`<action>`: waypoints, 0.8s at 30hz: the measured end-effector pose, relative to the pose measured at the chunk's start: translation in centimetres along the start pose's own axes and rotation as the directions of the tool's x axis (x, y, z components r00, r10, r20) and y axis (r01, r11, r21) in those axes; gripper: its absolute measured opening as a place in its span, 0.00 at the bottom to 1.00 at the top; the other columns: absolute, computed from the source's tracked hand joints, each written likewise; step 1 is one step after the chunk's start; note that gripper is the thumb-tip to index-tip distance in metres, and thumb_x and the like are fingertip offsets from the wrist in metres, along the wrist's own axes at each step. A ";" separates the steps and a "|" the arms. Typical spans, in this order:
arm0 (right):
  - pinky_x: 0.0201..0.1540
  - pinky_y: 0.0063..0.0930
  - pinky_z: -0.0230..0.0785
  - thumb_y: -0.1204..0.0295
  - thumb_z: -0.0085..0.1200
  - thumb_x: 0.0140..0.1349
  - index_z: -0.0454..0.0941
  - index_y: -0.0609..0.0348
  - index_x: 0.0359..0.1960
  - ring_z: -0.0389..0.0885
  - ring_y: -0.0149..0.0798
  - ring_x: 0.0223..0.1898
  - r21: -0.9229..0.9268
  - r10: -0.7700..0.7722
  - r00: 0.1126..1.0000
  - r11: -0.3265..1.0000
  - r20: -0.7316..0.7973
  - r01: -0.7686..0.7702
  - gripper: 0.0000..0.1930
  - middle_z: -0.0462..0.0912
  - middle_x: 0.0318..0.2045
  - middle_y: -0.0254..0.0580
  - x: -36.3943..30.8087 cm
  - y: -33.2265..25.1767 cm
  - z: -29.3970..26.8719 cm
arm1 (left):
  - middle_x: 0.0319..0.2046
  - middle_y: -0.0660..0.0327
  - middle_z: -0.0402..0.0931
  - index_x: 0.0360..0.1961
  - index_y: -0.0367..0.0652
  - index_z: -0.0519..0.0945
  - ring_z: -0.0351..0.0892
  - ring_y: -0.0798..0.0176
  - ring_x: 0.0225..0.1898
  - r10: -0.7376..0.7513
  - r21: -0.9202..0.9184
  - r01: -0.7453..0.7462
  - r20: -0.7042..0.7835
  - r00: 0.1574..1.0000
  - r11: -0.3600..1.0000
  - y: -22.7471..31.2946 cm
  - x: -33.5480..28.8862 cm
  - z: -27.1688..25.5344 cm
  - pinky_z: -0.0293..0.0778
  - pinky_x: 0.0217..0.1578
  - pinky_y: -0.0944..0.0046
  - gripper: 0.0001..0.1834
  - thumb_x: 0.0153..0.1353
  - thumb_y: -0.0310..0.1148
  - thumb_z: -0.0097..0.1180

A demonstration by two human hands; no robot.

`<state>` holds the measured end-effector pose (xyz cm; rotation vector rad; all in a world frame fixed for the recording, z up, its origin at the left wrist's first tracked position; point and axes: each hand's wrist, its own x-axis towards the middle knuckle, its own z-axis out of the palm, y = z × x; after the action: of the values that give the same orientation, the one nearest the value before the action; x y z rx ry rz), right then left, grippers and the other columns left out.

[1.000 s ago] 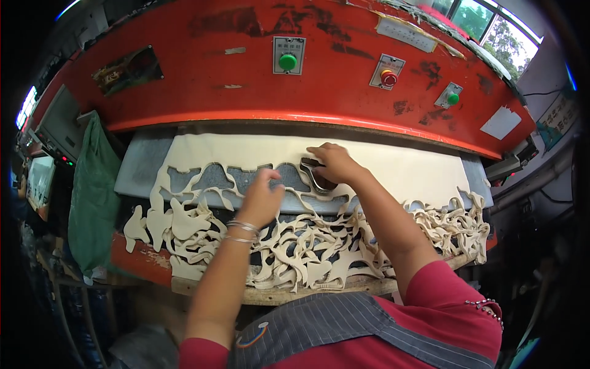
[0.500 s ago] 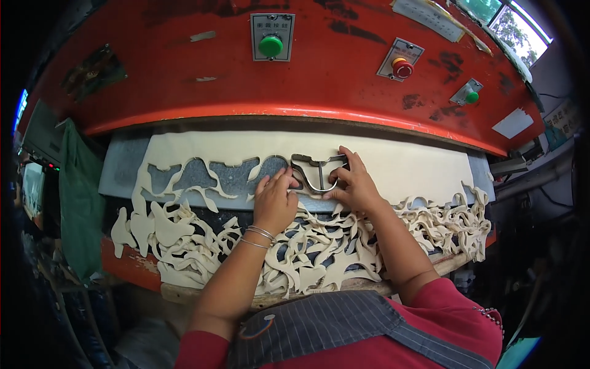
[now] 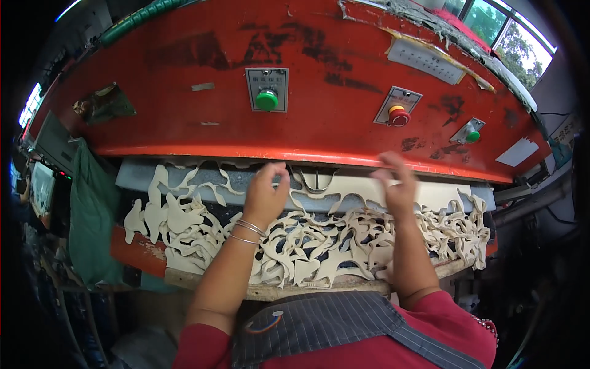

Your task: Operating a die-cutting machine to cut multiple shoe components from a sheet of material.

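Note:
A metal cutting die (image 3: 317, 184) with a thin middle bar lies on the cream sheet (image 3: 445, 192); the red machine front hides its far part. My left hand (image 3: 268, 194) is raised just left of the die, its fingers loosely curled and nothing visible in them. Blurred by motion, my right hand (image 3: 398, 184) is in the air to the right of the die, over the sheet, with fingers apart. Left of the die, the sheet has cut-out gaps with thin curved strips between them.
Tangled cream offcuts (image 3: 307, 246) are heaped along the near side, by a wooden edge (image 3: 270, 291). The red machine front (image 3: 332, 132) spans the far side, with a green button (image 3: 267, 100), a red stop button (image 3: 399, 115) and a smaller green button (image 3: 472, 136). Green cloth (image 3: 92, 221) hangs at left.
Both hands have come off the die and lifted, the right one moving away to the right. The view has tilted upward, and the red front now covers more of the sheet and die.

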<state>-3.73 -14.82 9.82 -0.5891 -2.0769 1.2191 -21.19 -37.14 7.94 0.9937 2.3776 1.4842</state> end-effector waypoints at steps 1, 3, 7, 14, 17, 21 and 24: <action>0.53 0.34 0.67 0.73 0.58 0.57 0.75 0.60 0.49 0.72 0.36 0.52 -0.253 -0.403 0.905 0.898 -0.140 0.361 0.17 0.77 0.48 0.45 2.0 -0.7 -2.9 | 0.37 0.56 0.79 0.28 0.40 0.72 0.76 0.54 0.40 0.101 -0.007 -0.103 -0.102 0.990 0.995 1.8 1.0 -1.1 0.69 0.43 0.62 0.04 0.58 0.26 0.54; 0.60 0.34 0.58 0.65 0.46 0.68 0.70 0.60 0.56 0.68 0.41 0.55 -0.272 -0.446 0.777 0.894 -0.444 0.357 0.18 0.69 0.57 0.48 5.6 -1.9 -6.8 | 0.26 0.58 0.74 0.24 0.39 0.71 0.72 0.55 0.31 0.456 0.262 -0.383 -0.345 0.820 0.886 5.3 3.2 -3.2 0.68 0.36 0.60 0.07 0.59 0.26 0.54; 0.65 0.40 0.45 0.51 0.38 0.69 0.60 0.60 0.63 0.57 0.49 0.64 -0.688 -0.551 0.602 0.726 -0.577 0.006 0.29 0.61 0.63 0.51 11.5 -0.5 -11.1 | 0.20 0.56 0.64 0.23 0.38 0.70 0.64 0.52 0.24 0.562 0.388 -0.456 -0.224 0.796 0.801 7.8 8.2 -4.9 0.62 0.28 0.57 0.09 0.60 0.27 0.53; 0.64 0.40 0.49 0.66 0.50 0.64 0.64 0.63 0.59 0.60 0.49 0.62 -0.580 -0.430 0.814 0.801 -0.390 0.145 0.24 0.65 0.60 0.53 3.7 -0.5 -9.5 | 0.17 0.55 0.62 0.19 0.38 0.67 0.62 0.56 0.19 0.173 0.142 -0.174 0.017 0.985 0.974 7.6 -0.1 -6.2 0.61 0.22 0.60 0.14 0.58 0.30 0.56; 0.52 0.39 0.63 0.72 0.56 0.57 0.74 0.62 0.43 0.74 0.46 0.46 -0.316 -0.020 1.000 0.949 -0.015 0.014 0.13 0.77 0.41 0.48 -4.9 -1.4 -5.7 | 0.20 0.53 0.72 0.21 0.41 0.76 0.75 0.47 0.25 -0.190 0.321 0.076 0.343 0.920 0.944 6.3 -8.9 -5.9 0.71 0.27 0.54 0.13 0.57 0.39 0.55; 0.44 0.38 0.67 0.55 0.62 0.51 0.77 0.59 0.41 0.76 0.50 0.38 -0.115 -0.063 0.611 0.962 0.789 0.248 0.23 0.79 0.34 0.48 -11.5 -8.3 -1.7 | 0.26 0.58 0.74 0.25 0.44 0.78 0.76 0.52 0.32 -0.160 0.394 -0.014 0.405 0.900 0.919 7.2 -17.0 -5.9 0.73 0.34 0.55 0.11 0.56 0.41 0.56; 0.43 0.37 0.72 0.53 0.64 0.46 0.78 0.56 0.44 0.79 0.47 0.41 -0.258 0.077 0.512 0.920 0.856 0.294 0.26 0.81 0.39 0.45 -14.3 -10.4 0.7 | 0.27 0.59 0.73 0.24 0.45 0.77 0.74 0.53 0.33 -0.104 0.414 -0.040 0.319 0.942 0.910 7.9 -18.3 -5.4 0.71 0.35 0.54 0.10 0.55 0.39 0.57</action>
<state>5.09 -29.53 14.39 0.0901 -3.1925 1.1429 -6.16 -50.10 13.72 1.1731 2.4758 0.7221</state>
